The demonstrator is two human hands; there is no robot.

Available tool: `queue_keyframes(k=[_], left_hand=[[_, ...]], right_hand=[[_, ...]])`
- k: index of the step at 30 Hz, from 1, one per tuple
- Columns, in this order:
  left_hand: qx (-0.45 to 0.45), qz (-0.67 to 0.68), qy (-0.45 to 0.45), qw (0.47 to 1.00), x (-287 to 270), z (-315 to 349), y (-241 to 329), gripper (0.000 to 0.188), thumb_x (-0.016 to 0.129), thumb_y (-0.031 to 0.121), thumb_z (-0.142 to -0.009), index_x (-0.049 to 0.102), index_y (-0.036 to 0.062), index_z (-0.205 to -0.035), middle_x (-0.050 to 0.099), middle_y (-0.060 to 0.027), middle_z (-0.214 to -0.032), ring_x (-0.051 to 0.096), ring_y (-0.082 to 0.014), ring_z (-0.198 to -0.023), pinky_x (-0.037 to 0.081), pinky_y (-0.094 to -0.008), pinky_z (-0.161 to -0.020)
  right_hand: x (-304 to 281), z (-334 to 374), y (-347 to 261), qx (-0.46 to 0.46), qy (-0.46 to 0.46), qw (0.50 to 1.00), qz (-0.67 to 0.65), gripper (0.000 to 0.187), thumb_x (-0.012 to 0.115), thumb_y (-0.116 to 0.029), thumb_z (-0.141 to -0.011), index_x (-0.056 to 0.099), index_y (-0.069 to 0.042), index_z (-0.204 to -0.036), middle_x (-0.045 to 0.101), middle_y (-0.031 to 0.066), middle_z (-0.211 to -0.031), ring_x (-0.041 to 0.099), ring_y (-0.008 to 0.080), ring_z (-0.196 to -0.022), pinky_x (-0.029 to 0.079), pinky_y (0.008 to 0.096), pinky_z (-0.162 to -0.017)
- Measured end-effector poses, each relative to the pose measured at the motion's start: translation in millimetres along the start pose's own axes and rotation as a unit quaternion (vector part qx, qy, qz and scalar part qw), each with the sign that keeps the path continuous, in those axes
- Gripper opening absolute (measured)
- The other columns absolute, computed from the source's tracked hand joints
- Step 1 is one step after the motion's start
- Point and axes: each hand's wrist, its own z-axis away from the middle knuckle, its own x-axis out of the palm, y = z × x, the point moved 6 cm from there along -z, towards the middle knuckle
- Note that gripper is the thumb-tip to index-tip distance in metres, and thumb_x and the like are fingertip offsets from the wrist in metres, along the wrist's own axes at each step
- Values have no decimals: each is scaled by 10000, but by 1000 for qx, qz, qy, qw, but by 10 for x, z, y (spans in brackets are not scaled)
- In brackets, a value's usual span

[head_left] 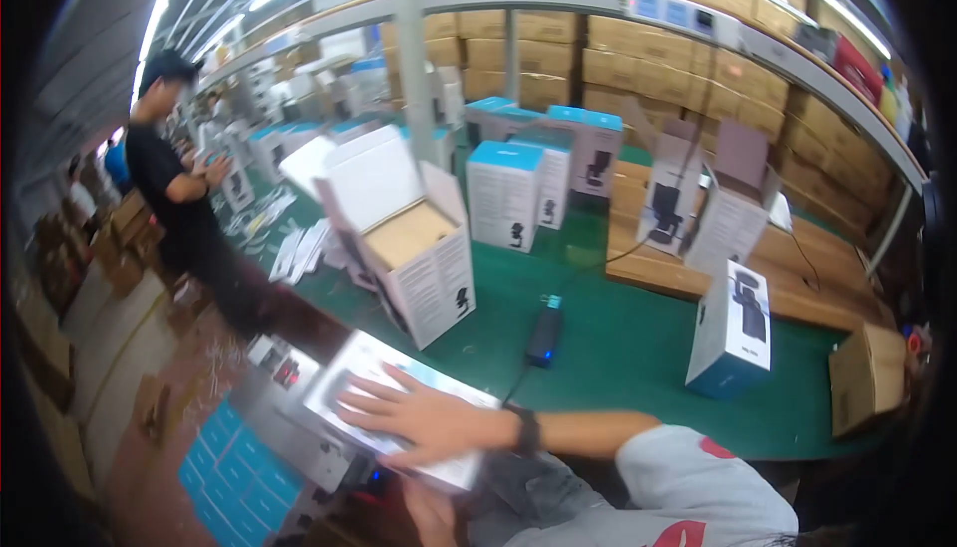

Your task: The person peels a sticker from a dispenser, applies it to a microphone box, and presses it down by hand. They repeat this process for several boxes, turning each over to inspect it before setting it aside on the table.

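A white carton (344,397) is tilted in front of me at the lower middle, above a grey device. My right hand (424,415), with a black band at the wrist, lies flat across its upper face, fingers stretched out toward the left. Below the carton's near edge is my left hand (431,515); its fingers are hidden, so whether it grips the carton cannot be told. Under and left of the carton is the grey metal device (304,439), with a strip of several blue labels (239,472) hanging beside it.
On the green table (618,367) stand an open white carton (429,278), several blue-topped cartons (506,193) and a white-and-blue carton (733,333). A black adapter (544,336) with a cable lies mid-table. A brown box (867,379) sits right. A co-worker (174,178) stands left.
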Motion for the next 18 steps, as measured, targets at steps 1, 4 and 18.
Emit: queue_keyframes(k=[1,4,18], left_hand=[[6,-73,-17,997,108,92,-14,1031,384,789,-1007,269,-27,-1626,314,-199,-1662,317,-344,-1544,240,-477,-1282],[-160,-135,-152,966,164,401,-271,811,596,475,-1071,285,-19,-1633,453,-124,-1576,459,-247,-1423,363,-386,-1197],[11,-392,-577,716,3497,-859,-1790,751,560,398,-1092,296,-74,-1612,280,-289,-1691,270,-384,-1585,240,-438,-1281]], right_hand=[[-168,385,-73,32,29,999,-7,816,543,-564,-989,371,-99,-1638,292,184,-1718,214,378,-1611,65,653,-1276],[-737,1781,-279,142,283,948,-37,924,573,-553,-991,247,-14,-1667,224,259,-1724,200,390,-1613,99,595,-1284],[-2671,3492,-861,402,436,760,267,656,576,-382,-1025,475,-28,-1568,386,252,-1656,365,380,-1549,247,449,-1272]])
